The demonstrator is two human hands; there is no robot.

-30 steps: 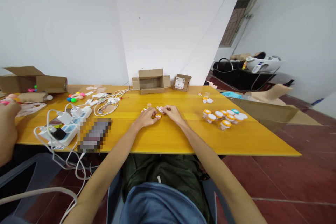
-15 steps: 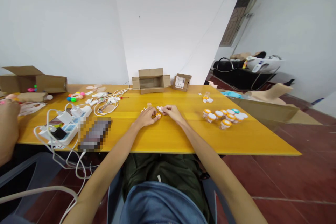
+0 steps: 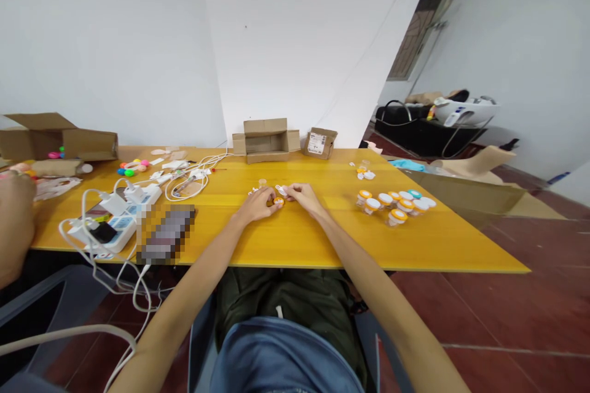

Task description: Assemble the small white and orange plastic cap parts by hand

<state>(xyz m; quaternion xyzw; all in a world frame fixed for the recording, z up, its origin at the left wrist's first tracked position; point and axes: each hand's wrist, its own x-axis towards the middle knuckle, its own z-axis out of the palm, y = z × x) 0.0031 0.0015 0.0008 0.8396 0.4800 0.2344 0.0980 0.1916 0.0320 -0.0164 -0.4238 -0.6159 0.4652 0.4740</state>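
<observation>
Near the middle of the table, my left hand (image 3: 256, 205) has its fingers closed at the edge of a small orange-rimmed lid (image 3: 279, 202). Just to the right, my right hand (image 3: 302, 196) pinches a small white flat piece (image 3: 280, 190) above the lid. The piece's exact kind is too small to make out. Behind my left fingers stands a small clear container (image 3: 262, 183). Some tiny white bits (image 3: 252, 191) lie beside it, partly hidden by my left hand.
Several lidded clear jars (image 3: 397, 217) stand at the right, with a few loose lids (image 3: 367, 175) behind them. Open cardboard box (image 3: 266, 142) and smaller box (image 3: 320, 142) stand by the wall. Power strip (image 3: 133, 212), cables and phone (image 3: 168, 236) lie left, near another person's hand (image 3: 16, 215).
Both my hands keep almost the same place and grip. The other person's hand at the far left has shifted slightly.
</observation>
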